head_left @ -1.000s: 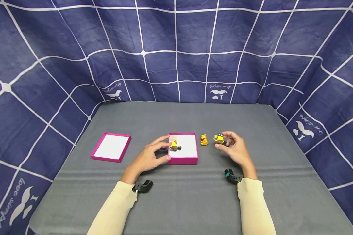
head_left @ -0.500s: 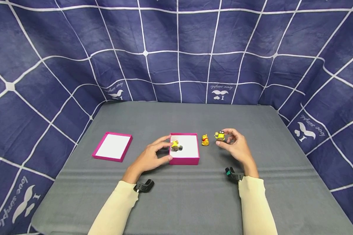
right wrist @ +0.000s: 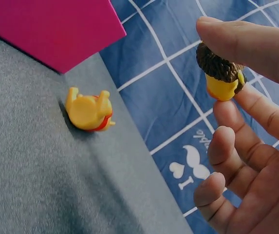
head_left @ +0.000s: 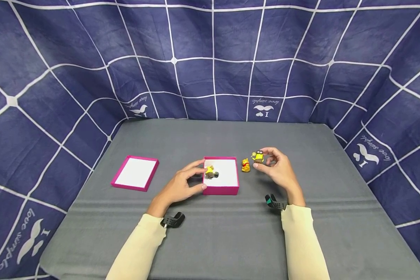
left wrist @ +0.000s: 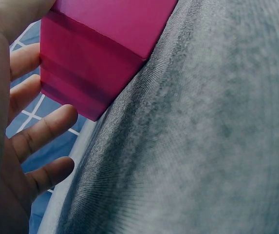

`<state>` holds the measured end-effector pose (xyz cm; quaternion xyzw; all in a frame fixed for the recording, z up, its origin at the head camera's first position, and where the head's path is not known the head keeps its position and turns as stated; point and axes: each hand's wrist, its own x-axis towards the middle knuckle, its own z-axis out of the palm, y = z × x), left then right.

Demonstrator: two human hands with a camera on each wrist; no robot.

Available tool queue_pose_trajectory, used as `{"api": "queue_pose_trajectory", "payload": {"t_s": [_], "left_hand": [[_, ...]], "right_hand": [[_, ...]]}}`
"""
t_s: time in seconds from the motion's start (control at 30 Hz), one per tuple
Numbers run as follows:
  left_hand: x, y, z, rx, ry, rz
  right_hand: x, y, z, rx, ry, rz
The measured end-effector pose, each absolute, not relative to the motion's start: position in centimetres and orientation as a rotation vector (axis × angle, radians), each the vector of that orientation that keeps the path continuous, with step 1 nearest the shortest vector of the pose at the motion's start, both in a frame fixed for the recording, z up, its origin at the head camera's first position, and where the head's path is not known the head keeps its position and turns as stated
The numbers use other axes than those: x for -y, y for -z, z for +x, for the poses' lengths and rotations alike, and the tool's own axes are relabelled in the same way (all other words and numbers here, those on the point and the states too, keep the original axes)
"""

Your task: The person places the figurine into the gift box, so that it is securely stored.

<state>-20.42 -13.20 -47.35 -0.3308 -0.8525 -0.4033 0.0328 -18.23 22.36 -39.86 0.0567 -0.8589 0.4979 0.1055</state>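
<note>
In the head view my left hand [head_left: 182,187] holds the left side of an open pink box [head_left: 221,190] with a white inside. Its thumb and fingertips lie along the rim; the left wrist view shows the ring and little fingers off the box. A yellow-and-brown toy figurine [head_left: 210,172] lies inside near the left wall. My right hand [head_left: 279,168] pinches a yellow Minion figurine [head_left: 258,156] with a brown lower part, between thumb and fingers, right of the box. Below and left of it is a Pooh bear figurine [head_left: 245,165], seen on the table in the right wrist view.
A pink-rimmed white box lid [head_left: 135,173] lies at the left on the grey cloth-covered table [head_left: 217,241]. A blue curtain [head_left: 231,42] with white grid lines stands behind and at both sides. A black strap [head_left: 173,220] is on each wrist.
My right hand has lifted the Minion figurine slightly up and away, then moved it left towards the Pooh bear figurine. The left hand stays at the box. The whole view shifts slightly.
</note>
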Motion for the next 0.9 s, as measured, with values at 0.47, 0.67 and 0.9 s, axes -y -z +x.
{"api": "queue_pose_trajectory", "payload": {"t_s": [0.47,0.67,0.9], "left_hand": [[13.2,47.3,-20.5,2.622,1.258,-1.014],[13.2,47.4,-20.6,2.638,1.253,-1.010],[13.1,47.3,-20.4,2.638,1.266,-1.009]], "right_hand": [[-20.6,39.0,-18.9,2.515,-1.488,0.274],[-19.8,39.0,-19.1,2.529,-1.487,0.304],[-19.6,40.7,-20.4,2.536,-1.511,0.324]]}}
